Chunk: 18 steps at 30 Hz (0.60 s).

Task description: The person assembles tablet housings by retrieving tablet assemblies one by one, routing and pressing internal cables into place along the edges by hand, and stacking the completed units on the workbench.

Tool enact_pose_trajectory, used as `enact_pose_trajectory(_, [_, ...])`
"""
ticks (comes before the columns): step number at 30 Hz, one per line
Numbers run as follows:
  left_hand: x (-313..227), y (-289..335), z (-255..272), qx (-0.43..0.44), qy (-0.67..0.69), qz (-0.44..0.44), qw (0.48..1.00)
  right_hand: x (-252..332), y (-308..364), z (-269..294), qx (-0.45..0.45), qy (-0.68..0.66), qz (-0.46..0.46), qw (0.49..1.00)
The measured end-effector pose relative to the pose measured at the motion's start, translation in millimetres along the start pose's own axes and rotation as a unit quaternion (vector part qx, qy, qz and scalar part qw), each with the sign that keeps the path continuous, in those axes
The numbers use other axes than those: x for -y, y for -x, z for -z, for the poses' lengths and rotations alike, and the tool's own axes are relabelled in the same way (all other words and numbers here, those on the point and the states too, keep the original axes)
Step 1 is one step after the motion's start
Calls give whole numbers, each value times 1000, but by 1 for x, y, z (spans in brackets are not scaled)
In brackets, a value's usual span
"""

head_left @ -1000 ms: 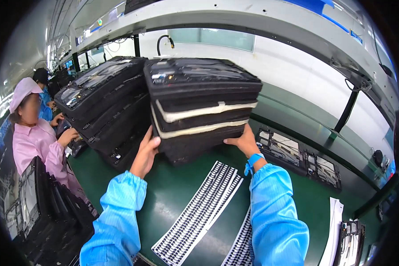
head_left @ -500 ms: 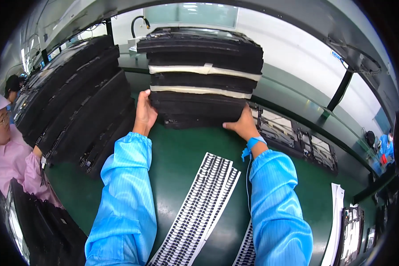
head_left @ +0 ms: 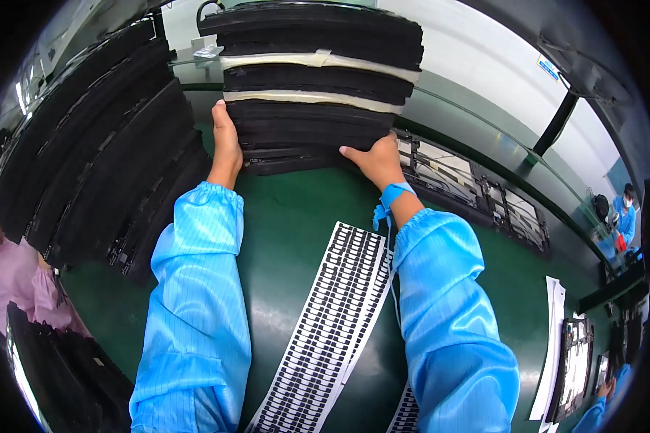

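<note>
At twelve o'clock, a tall stack of black trays [head_left: 314,78] is clasped low on its sides by the left hand [head_left: 226,148] and the right hand [head_left: 375,160]. The grip of each is closed against this stack, the right thumb being laid across its front. Whether its base is borne by the counter [head_left: 282,198] cannot be told. The trays are matte, soft-edged and foam-like, and two pale cream bands are seen between the layers. At ten o'clock a second dark stack [head_left: 101,144] is leaned, its edges ragged.

Both forearms are covered by glossy blue sleeves [head_left: 195,296], and a blue band [head_left: 396,193] is worn at the right wrist. At six o'clock, long white sheets [head_left: 318,332], patterned with rows of small black marks, are overlapped on the smooth, dark green counter. Between two and three o'clock, flat framed panels [head_left: 477,191] are laid out. At four o'clock a curled white strip [head_left: 552,339] is seen. Beyond, the room is bounded by a white wall [head_left: 477,50]; at three o'clock a blue-clad person [head_left: 625,216] is shown.
</note>
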State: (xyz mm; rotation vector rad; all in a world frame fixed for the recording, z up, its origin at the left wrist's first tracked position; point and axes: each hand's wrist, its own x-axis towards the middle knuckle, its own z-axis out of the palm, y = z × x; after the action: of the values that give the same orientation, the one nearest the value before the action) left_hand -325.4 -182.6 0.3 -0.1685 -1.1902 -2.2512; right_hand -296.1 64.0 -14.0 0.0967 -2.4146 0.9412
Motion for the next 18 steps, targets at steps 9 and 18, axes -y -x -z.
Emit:
enact_pose_trajectory(9, [-2,20,-11,-67,-386,45,919,21,13,-6,-17,13,-23,1000])
enact_pose_trajectory(18, [45,-118,44,12,-460,112,881,54,30,-22,28,46,32,998])
